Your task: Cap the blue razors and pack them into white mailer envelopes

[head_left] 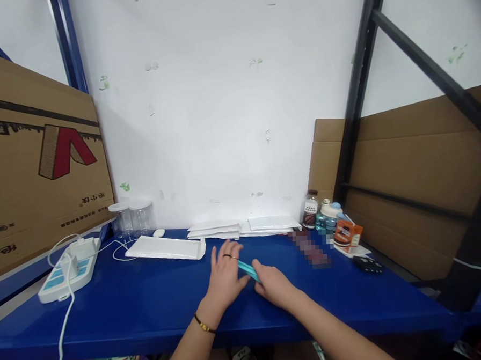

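A narrow turquoise strip-like object slants just above the blue tabletop, near the middle; its exact kind cannot be made out. My right hand is closed on its right end, thumb along the top. My left hand, with a ring and a dark bracelet, is at the other end. Its fingers are stretched and apart, and the thumb is close below the strip. Whether the left hand touches the strip is unclear, since that end is partly hidden behind it.
A white padded envelope lies left, with stacked white envelopes along the wall. Clear jars and a corded power strip stand left. At right are a brown-capped bottle, an orange box and a black item.
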